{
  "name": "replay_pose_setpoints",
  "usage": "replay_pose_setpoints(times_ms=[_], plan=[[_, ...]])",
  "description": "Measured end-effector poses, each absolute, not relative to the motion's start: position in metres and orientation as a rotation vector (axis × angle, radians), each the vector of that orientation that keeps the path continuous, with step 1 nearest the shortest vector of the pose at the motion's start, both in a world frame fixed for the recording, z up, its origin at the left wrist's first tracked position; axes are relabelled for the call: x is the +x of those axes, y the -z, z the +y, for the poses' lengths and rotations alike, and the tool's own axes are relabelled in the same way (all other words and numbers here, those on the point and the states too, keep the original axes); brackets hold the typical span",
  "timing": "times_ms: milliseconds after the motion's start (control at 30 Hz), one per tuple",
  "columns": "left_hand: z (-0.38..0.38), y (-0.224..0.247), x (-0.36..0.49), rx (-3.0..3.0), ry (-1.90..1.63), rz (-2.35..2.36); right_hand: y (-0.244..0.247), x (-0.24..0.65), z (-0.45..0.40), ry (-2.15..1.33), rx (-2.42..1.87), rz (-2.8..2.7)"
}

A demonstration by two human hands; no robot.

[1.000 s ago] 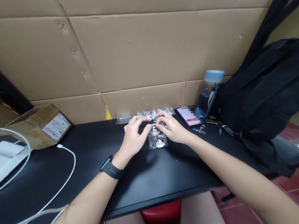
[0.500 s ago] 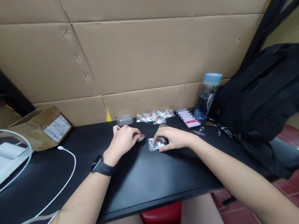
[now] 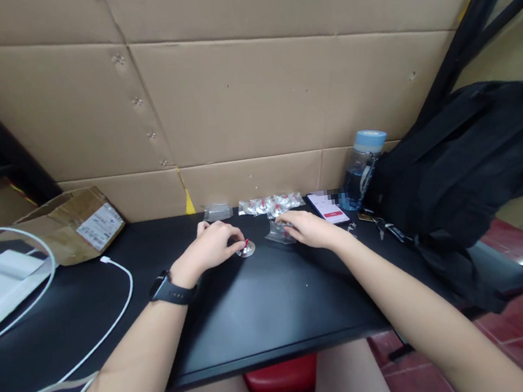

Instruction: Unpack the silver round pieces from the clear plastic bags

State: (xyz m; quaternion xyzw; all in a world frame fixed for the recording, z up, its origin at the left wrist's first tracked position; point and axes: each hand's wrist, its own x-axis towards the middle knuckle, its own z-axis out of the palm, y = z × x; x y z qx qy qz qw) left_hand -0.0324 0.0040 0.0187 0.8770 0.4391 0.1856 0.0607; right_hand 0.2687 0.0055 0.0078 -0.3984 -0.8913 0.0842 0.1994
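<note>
My left hand (image 3: pixel 217 243) is closed in a pinch at the red stem of a small round silvery disc (image 3: pixel 248 249), which sits low over or on the black desk (image 3: pixel 257 312). A dark watch is on my left wrist. To the right, my right hand (image 3: pixel 307 228) has its fingers curled onto a clear plastic bag (image 3: pixel 276 234). Something red shows in that bag beside the fingers; the rest of its content is mostly covered. Just behind, a row of clear bags (image 3: pixel 263 205) holds several silvery pieces with red parts.
A flat clear packet (image 3: pixel 218 212) lies by the cardboard wall (image 3: pixel 229 97). On the right are a phone (image 3: pixel 333 211), keys (image 3: pixel 381 228), a water bottle (image 3: pixel 359 170) and a black backpack (image 3: pixel 468 156). A cardboard box (image 3: pixel 68 228) and white cables (image 3: pixel 126 304) occupy the left.
My right hand and the plastic bag under it have moved away from me, toward the row of bags. The disc at my left hand now shows more of its face, slightly nearer me.
</note>
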Motion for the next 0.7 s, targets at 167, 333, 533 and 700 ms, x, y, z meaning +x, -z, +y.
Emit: replay_pose_setpoints(times_ms=[167,333,533,700], plan=[[-0.002,-0.026,-0.028,2.696,-0.568,1.281,-0.015,0.277,0.005,-0.483,-0.953,-2.566],[-0.024,-0.011,0.007,2.758,-0.549,1.070,-0.021,0.270,-0.006,-0.520,-0.867,-2.636],[-0.028,0.010,0.038,2.826,-0.599,1.176,-0.014,0.268,-0.005,-0.471,-1.239,-2.603],[-0.023,0.012,0.036,2.670,-0.639,1.235,-0.012,0.264,-0.004,-0.553,-1.215,-2.527]])
